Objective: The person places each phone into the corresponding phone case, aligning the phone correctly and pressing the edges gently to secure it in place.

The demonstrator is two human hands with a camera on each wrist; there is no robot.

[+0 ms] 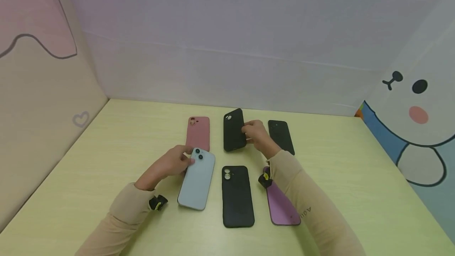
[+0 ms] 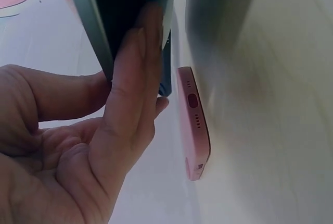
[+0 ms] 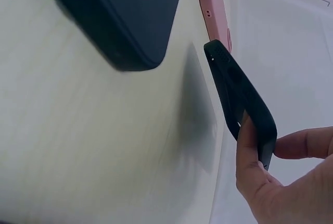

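Observation:
My left hand (image 1: pixel 175 160) pinches a light blue smartphone (image 1: pixel 197 183) by its upper left side, thumb on the back and fingers under the dark screen, as the left wrist view shows. The phone is tilted above the table. At the back, my right hand (image 1: pixel 256 132) grips the right edge of a black phone case (image 1: pixel 233 130), raised and tilted off the surface; the right wrist view shows the case (image 3: pixel 242 96) with a hollow inside and fingers in it. A pink phone case (image 1: pixel 198 132) lies just beyond the light blue phone.
Another black case (image 1: pixel 238 196) lies front centre. A dark case or phone (image 1: pixel 281 135) is at the back right, and a purple one (image 1: pixel 282 204) lies partly under my right forearm. White sheeting (image 1: pixel 220 50) rises behind the pale yellow table (image 1: pixel 355 177), with printed walls on both sides.

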